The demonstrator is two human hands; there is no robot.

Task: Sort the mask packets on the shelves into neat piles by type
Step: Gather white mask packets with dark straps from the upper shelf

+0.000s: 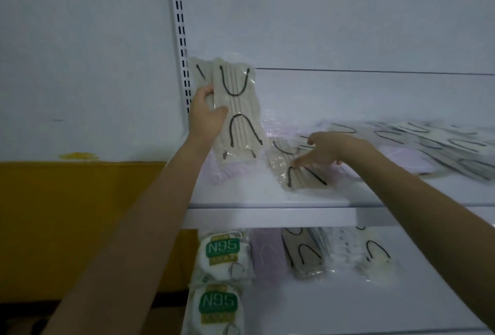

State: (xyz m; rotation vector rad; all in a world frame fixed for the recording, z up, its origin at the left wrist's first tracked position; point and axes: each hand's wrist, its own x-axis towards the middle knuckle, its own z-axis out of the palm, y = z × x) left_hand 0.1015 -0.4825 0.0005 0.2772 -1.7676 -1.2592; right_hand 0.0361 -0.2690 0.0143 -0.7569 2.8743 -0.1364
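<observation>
Beige packets (235, 104) held upright by left hand (206, 117) | right hand (329, 150) spread on shelf (267, 217) packet (300, 174)

beige mask packets (235, 109) upright; others (300, 171) flat on shelf (267, 217).

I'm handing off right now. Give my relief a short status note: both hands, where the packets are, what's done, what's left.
Left hand: holds beige packets upright at the upper shelf's left end.
Right hand: open, fingers reaching onto a loose beige packet.
Done: some beige gathered.
Left: the mixed beige and lilac heap to the right; lower shelf holds N95 packets, lilac and beige ones.
</observation>
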